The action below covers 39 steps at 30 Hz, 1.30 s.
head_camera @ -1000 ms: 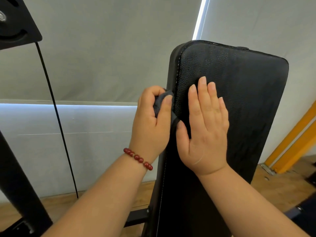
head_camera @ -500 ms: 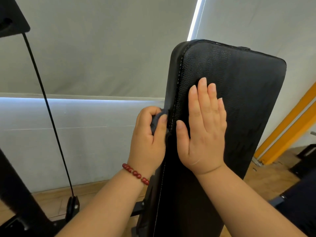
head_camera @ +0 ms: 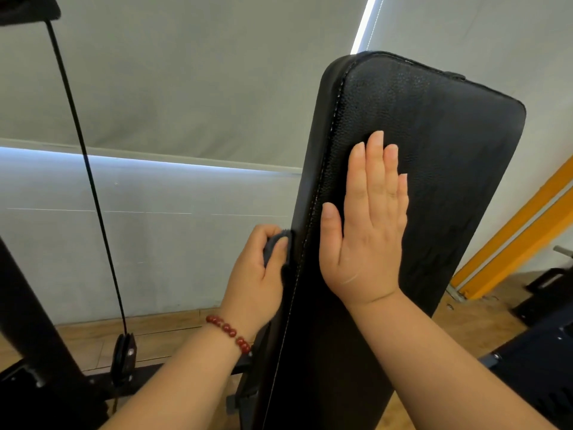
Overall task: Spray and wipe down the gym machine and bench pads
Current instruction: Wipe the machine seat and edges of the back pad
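Left grip (head_camera: 260, 268) around cloth (head_camera: 276, 243), against pad (head_camera: 434, 150) edge.

The left hand (head_camera: 257, 268) is curled into a fist around a dark cloth (head_camera: 277, 247), wrist angled upward and ringed by a red bead bracelet (head_camera: 229, 332). The right hand (head_camera: 366, 231) lies flat, fingers (head_camera: 375, 169) straight, together, pointing up.

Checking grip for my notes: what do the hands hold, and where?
Left hand clutches a bunched dark cloth against the pad's side; right hand holds nothing.
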Each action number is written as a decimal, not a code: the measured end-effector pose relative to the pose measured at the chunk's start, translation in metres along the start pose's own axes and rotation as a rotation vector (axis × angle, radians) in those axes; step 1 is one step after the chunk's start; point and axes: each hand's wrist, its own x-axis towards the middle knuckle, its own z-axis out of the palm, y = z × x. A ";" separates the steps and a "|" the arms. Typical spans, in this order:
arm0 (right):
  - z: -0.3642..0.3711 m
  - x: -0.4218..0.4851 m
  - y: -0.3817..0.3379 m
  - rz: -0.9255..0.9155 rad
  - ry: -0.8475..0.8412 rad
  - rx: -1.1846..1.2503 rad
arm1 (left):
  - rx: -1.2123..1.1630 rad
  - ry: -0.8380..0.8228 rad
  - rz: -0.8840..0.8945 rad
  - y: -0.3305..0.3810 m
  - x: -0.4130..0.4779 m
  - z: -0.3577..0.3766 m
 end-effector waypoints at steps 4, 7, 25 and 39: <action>0.002 -0.015 -0.004 0.028 -0.033 0.019 | -0.007 0.085 0.131 0.026 0.018 0.000; 0.002 -0.019 -0.004 0.027 -0.043 0.033 | 0.019 0.148 0.295 0.055 0.046 0.004; 0.002 -0.047 -0.008 0.030 -0.086 0.114 | 0.160 0.111 0.486 0.010 0.008 0.007; 0.000 -0.071 -0.010 0.034 -0.127 0.152 | 0.114 0.071 0.275 -0.019 -0.001 0.004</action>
